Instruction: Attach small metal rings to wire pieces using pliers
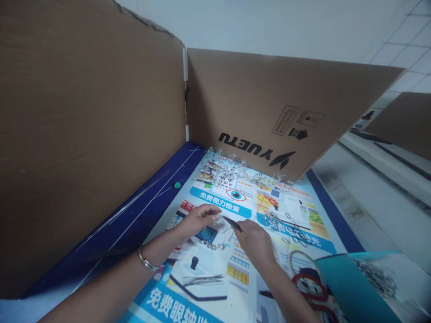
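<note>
My right hand (254, 242) is closed around pliers (234, 224) with dark, narrow jaws and a bit of yellow at the handle. The jaws point left toward my left hand (204, 220), whose thumb and fingers pinch the end of what looks like a thin wire. A fine curved wire (230, 234) hangs just below the jaws. Beneath my hands, a short row of clear round beads (213, 246) lies on the printed sheet. Closer to me is a small bundle of straight cut wires (204, 280).
Cardboard panels (101, 134) stand at the left and back. Clear beaded pieces (235, 163) line the back panel; more beads and small loops (286, 226) lie right. Red-handled scissors (311, 287) and a teal box (353, 287) with metal bits are at lower right. Long wires (134, 197) lie left.
</note>
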